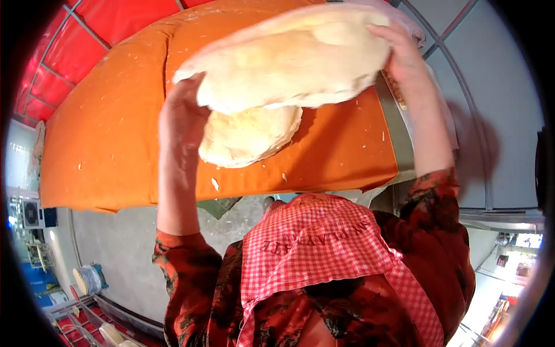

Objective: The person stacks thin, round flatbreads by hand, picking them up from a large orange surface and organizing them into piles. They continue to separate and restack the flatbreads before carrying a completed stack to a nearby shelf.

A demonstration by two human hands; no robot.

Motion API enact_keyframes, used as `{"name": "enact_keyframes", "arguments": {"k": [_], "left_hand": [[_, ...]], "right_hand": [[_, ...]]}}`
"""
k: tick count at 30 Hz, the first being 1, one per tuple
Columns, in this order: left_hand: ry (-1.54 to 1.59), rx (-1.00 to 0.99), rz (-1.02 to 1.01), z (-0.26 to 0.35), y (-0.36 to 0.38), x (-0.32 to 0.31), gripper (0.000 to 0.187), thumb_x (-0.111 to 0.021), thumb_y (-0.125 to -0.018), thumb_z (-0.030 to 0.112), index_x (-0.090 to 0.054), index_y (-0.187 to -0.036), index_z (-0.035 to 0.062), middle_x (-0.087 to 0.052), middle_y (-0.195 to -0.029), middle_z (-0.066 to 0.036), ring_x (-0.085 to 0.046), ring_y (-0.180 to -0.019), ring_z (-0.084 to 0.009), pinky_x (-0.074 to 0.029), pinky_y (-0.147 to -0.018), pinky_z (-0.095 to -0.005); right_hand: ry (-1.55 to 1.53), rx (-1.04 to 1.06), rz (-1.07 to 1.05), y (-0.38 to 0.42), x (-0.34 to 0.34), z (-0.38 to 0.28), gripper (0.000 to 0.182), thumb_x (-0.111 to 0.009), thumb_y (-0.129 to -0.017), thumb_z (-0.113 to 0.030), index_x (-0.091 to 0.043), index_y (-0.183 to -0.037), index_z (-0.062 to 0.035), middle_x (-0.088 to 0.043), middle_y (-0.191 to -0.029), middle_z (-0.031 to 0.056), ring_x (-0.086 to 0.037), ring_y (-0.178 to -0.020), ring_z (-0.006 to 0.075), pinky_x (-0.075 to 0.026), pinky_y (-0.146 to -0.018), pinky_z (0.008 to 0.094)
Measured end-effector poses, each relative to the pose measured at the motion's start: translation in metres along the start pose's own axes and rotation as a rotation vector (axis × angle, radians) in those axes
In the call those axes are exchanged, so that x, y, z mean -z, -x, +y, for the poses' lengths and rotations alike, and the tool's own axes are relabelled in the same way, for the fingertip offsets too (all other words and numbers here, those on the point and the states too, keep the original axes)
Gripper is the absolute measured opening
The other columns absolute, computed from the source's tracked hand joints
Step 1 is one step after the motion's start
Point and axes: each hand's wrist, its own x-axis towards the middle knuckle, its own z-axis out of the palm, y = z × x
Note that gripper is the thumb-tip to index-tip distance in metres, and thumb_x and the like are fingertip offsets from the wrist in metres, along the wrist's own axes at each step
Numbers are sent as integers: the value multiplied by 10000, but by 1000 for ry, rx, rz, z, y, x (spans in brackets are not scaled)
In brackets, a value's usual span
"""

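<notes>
A large, pale sheet of flatbread (289,58) is stretched between both hands above the orange cloth. My left hand (186,110) grips its left end, with the fingers partly hidden by the bread. On its right end, my right hand (399,49) has fingers over the upper edge and the thumb out of sight behind or under it. Below the sheet, a round stack of flatbread (248,136) lies on the cloth, its far part covered by the held sheet.
The orange cloth (115,127) covers a wide table dotted with small crumbs. Red panels in a metal frame (69,52) stand at the upper left, a grey wall (485,87) at the right. Concrete floor (121,254) shows below, with a round stool-like object (89,279).
</notes>
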Motion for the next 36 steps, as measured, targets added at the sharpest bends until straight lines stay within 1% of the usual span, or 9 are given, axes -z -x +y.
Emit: {"name": "enact_keyframes", "arguments": {"k": [6,10,19,23,26,28,29,32,36], "left_hand": [[-214,151,156,-26,-13,140,281,-571,-842,122,-589,-1065,-48,-644,-985,-95,-626,-884,-220,-511,-706,-342],[-179,372,173,-95,-21,233,156,-566,-870,106,-591,-976,-6,-645,-924,-106,-652,-817,-228,-558,-701,-358],[-167,274,279,-89,-19,221,104,-547,-854,77,-578,-915,-2,-640,-814,-105,-647,-692,-210,-560,-621,-337],[-572,352,305,-95,-10,228,208,-622,-850,185,-547,-856,-9,-618,-746,-91,-608,-601,-176,-534,-525,-294],[-1528,-115,459,-74,2,211,440,-684,-835,329,-517,-1086,8,-536,-1135,-223,-581,-1010,-314,-494,-840,-438],[-1544,-469,422,-62,-11,215,562,-666,-844,369,-452,-1243,36,-395,-1314,-240,-428,-1207,-351,-384,-970,-483],[-1538,-642,398,-57,-21,216,628,-657,-848,388,-419,-1321,50,-324,-1404,-249,-351,-1305,-369,-329,-1035,-506],[-1805,-718,137,-45,-58,200,742,-545,-888,507,-296,-1452,94,-192,-1522,-186,-178,-1409,-359,-232,-1086,-551],[-2048,-406,6,-82,-101,227,780,-390,-901,631,-228,-1488,143,-111,-1561,-132,-83,-1438,-338,-173,-1082,-616]], "right_hand": [[18,-234,-112,11,-60,186,397,-664,-771,-93,-595,-1144,24,-662,-1072,117,-626,-993,203,-494,-893,336],[325,-648,-31,33,-54,294,353,-644,-790,-111,-594,-1106,36,-666,-1002,126,-661,-880,228,-556,-655,373],[269,-577,27,28,-78,251,244,-657,-764,-140,-623,-971,-14,-649,-844,79,-625,-732,169,-476,-501,293],[511,-704,86,32,-68,263,240,-657,-789,-155,-607,-991,-35,-632,-843,68,-627,-762,169,-498,-532,309],[973,-494,206,33,-61,262,332,-674,-804,-187,-551,-1082,-54,-587,-1055,101,-585,-979,243,-503,-744,410],[1400,-83,305,40,-66,258,380,-670,-806,-216,-529,-1123,-61,-537,-1198,133,-526,-1097,278,-461,-877,467],[1310,-110,170,37,-68,254,550,-654,-822,-285,-435,-1301,-129,-368,-1409,131,-330,-1310,304,-263,-1056,535],[1487,152,-11,44,-114,242,621,-574,-875,-378,-339,-1419,-192,-225,-1519,93,-202,-1401,289,-198,-1100,537],[1531,-83,-204,44,-108,294,653,-461,-924,-468,-215,-1484,-240,-65,-1575,26,-22,-1450,256,-90,-1132,540]]}}
